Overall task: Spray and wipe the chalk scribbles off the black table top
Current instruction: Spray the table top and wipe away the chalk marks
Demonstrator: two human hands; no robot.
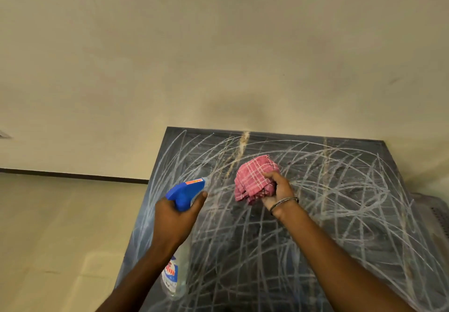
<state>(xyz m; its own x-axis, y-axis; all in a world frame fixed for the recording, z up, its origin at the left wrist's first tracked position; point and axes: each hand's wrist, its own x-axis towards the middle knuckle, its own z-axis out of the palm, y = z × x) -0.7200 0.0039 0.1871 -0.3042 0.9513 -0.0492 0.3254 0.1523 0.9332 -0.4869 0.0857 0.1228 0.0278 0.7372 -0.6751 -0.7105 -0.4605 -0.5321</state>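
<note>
Cream-coloured wall and pale floor surround the black table top (352, 226), which stands pushed against the wall with a dark skirting line running off to its left. Chalk scribbles (340, 190) loop and cross over nearly the whole surface, from the far edge down to the near one, and I can pick out no patch that has been wiped back to clean black; a few brownish streaks run near the far edge, though whether they are chalk or reflection I cannot tell. So the job looks to be at its very start: the spraying is about to happen or only just under way, and all the wiping is left. No mist or wet sheen is plain enough to call. The left hand (175, 217) is wrapped around the neck of the spray bottle (187, 190), its blue head raised above the table's left part and its nozzle aimed toward the far middle of the scribbles, a finger lying along the trigger side; the clear body with its label hangs below the forearm. The right hand (277, 190), a thin bangle on the wrist, is closed on a bunched pink checked cloth (255, 178), held over the middle of the table, just beside the nozzle's line; whether the cloth touches the surface I cannot tell.
</note>
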